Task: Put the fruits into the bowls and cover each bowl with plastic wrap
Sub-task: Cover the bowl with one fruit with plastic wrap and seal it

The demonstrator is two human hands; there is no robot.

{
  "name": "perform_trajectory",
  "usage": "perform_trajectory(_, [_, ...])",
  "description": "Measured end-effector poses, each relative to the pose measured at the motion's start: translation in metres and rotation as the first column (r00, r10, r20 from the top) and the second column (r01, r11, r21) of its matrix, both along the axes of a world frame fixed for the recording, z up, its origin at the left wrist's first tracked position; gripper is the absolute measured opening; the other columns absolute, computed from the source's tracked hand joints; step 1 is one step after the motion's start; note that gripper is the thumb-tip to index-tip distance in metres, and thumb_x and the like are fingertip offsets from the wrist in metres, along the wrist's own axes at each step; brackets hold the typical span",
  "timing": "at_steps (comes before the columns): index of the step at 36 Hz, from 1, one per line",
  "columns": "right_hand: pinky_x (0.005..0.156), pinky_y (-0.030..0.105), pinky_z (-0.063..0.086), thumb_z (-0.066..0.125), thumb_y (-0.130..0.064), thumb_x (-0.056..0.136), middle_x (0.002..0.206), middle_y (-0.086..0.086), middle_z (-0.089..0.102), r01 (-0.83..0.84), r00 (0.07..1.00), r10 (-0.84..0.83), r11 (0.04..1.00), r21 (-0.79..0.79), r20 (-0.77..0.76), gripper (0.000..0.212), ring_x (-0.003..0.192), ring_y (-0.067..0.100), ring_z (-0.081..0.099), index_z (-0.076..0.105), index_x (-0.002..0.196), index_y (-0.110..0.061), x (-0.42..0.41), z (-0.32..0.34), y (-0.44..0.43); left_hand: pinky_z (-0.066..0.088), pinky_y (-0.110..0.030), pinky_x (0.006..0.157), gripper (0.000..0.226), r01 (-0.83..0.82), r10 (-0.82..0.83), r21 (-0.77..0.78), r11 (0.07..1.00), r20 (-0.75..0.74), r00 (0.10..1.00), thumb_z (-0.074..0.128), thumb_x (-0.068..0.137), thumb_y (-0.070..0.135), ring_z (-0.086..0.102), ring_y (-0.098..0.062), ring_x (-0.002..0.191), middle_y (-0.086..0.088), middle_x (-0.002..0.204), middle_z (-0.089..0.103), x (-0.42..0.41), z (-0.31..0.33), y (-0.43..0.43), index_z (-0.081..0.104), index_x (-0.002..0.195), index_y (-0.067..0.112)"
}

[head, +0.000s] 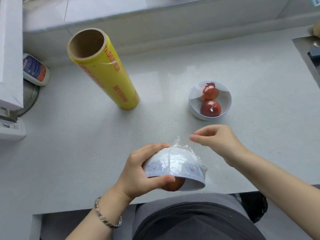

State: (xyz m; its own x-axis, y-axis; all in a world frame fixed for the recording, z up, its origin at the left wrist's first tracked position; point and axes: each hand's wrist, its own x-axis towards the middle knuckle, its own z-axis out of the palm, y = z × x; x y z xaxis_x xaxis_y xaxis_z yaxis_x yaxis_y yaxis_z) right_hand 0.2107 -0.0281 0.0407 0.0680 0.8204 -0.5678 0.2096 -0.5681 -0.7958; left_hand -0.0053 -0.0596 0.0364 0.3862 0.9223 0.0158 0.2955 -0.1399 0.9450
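Note:
My left hand (138, 172) grips a white bowl (174, 165) with a blue and red pattern, tipped so its mouth faces me. A reddish fruit (174, 185) shows under its rim. Clear plastic wrap (187, 149) lies crinkled over the bowl's base and side. My right hand (214, 141) hovers just above and right of the bowl, fingers curled with thumb and forefinger together; I cannot tell if they pinch the film. A second white bowl (194, 94) stands further back on the counter and holds two red fruits (210, 108). The yellow roll of plastic wrap (103, 70) stands upright at the back left.
The pale grey counter (86, 144) ends at a front edge near my body. A white bottle (35, 70) lies at the far left beside a white appliance (10, 49). A sink edge (308, 54) shows at the far right. A raised ledge runs along the back.

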Motion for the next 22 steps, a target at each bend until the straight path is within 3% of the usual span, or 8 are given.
perform_trajectory(3, [0.056, 0.006, 0.041, 0.072, -0.022, 0.075, 0.063, -0.008, 0.067, -0.001, 1.000, 0.001, 0.950, 0.311, -0.001, 0.011, 0.059, -0.004, 0.058, 0.070, 0.068, -0.015, 0.004, 0.020, -0.011, 0.047, -0.014, 0.081, 0.055, -0.024, 0.024, -0.018, 1.000, -0.022, 0.999, 0.066, 0.065, 0.069, 0.062, -0.004, 0.095, 0.013, 0.111, 0.061, -0.002, -0.002, -0.001, 0.057, 0.108, 0.036])
perform_trajectory(6, [0.078, 0.008, 0.045, 0.065, -0.043, 0.076, 0.089, -0.014, 0.071, -0.274, 0.960, 0.257, 0.797, 0.539, 0.108, 0.029, 0.086, -0.003, 0.065, 0.074, 0.085, -0.018, 0.003, 0.032, -0.025, 0.047, -0.013, 0.081, 0.055, -0.040, 0.039, -0.030, 0.999, -0.046, 0.998, 0.065, 0.064, 0.071, 0.061, -0.001, 0.095, 0.015, 0.110, 0.061, -0.003, -0.003, -0.001, 0.057, 0.107, 0.038])
perform_trajectory(9, [0.096, 0.010, 0.039, 0.061, -0.062, 0.068, 0.118, -0.018, 0.061, -0.523, 0.850, 0.481, 0.717, 0.460, 0.216, 0.059, 0.111, -0.008, 0.054, 0.066, 0.113, -0.024, -0.003, 0.028, -0.033, 0.047, -0.014, 0.081, 0.055, -0.041, 0.039, -0.044, 0.998, -0.046, 0.998, 0.065, 0.063, 0.072, 0.062, -0.001, 0.095, 0.017, 0.109, 0.062, -0.001, -0.002, 0.001, 0.057, 0.106, 0.039])
perform_trajectory(11, [0.102, 0.010, 0.034, 0.065, -0.067, 0.061, 0.127, -0.018, 0.054, -0.580, 0.812, 0.540, 0.707, 0.404, 0.222, 0.074, 0.119, -0.012, 0.046, 0.058, 0.123, -0.027, -0.005, 0.024, -0.032, 0.047, -0.013, 0.079, 0.059, -0.043, 0.041, -0.048, 0.998, -0.045, 0.998, 0.064, 0.062, 0.073, 0.061, 0.000, 0.094, 0.020, 0.107, 0.062, 0.000, 0.000, 0.003, 0.058, 0.108, 0.036])
perform_trajectory(18, [0.096, 0.007, 0.035, 0.063, -0.061, 0.059, 0.123, -0.026, 0.053, -0.631, 0.773, 0.618, 0.724, 0.279, 0.143, 0.076, 0.114, -0.014, 0.047, 0.046, 0.130, -0.037, -0.013, 0.025, -0.017, 0.045, -0.011, 0.082, 0.064, -0.059, 0.058, -0.023, 0.998, -0.045, 0.997, 0.064, 0.062, 0.074, 0.061, 0.005, 0.097, 0.031, 0.108, 0.062, -0.001, 0.008, 0.011, 0.061, 0.111, 0.032])
perform_trajectory(22, [0.091, 0.009, 0.040, 0.066, -0.059, 0.053, 0.116, -0.028, 0.056, -0.589, 0.799, 0.600, 0.765, 0.262, 0.041, 0.063, 0.108, -0.012, 0.052, 0.047, 0.111, -0.051, -0.014, 0.025, -0.012, 0.046, -0.014, 0.083, 0.056, -0.058, 0.057, -0.005, 0.998, -0.038, 0.998, 0.065, 0.062, 0.072, 0.062, 0.001, 0.097, 0.024, 0.108, 0.065, 0.001, 0.012, 0.014, 0.062, 0.105, 0.036])
